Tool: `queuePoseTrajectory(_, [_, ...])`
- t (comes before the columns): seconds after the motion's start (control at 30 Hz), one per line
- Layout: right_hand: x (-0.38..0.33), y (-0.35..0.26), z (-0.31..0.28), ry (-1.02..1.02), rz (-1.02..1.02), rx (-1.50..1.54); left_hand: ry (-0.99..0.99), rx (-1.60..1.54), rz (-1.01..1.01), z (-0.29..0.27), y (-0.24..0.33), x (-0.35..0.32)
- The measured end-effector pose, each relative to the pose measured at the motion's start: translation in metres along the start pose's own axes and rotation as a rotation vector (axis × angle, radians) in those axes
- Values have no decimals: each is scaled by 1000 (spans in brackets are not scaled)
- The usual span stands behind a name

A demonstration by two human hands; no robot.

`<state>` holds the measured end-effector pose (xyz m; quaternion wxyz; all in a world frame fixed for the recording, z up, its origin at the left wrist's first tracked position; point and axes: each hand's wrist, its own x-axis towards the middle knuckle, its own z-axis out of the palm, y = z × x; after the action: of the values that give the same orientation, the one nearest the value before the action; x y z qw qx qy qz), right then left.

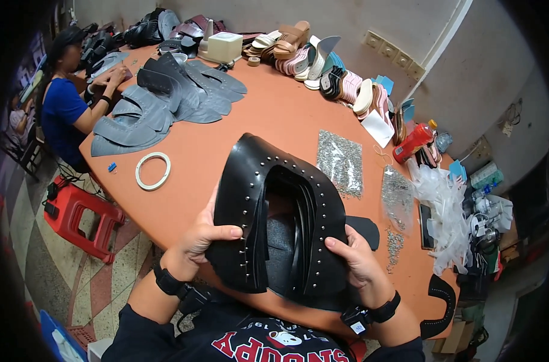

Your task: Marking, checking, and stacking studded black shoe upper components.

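Observation:
Between my hands is a stack of black leather shoe uppers (237,181), curved like a horseshoe, with silver studs dotted along the inner edge. My left hand (209,234) grips its left side, thumb on top and fingers hidden underneath. On the right side, my right hand (354,256) clasps it the same way, thumb pressed on the face. Several layers show at the inner opening. A dark flat piece (363,231) lies on the table just beyond my right hand. Further right are small loose studs (395,244) and a single curved black piece (441,304) with a perforated edge.
On the orange table (274,108) lie a bag of studs (339,163), a roll of tape (153,171), grey uppers (178,90), a red bottle (414,142) and crumpled plastic (440,199). Shoe parts line the wall. A person in blue (66,102) works at left, near a red stool (84,214).

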<state>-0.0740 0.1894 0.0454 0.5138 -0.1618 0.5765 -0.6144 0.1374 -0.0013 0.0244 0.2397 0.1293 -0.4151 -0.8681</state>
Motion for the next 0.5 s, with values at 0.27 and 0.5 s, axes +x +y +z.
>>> queuePoseTrajectory(0.27, [4,17,-1,-36,-17,-235,46,158,63,-8,5,-12])
queuePoseTrajectory(0.5, [50,-8,-61,89,-497,-1441,42,10,28,-20,-7,-20])
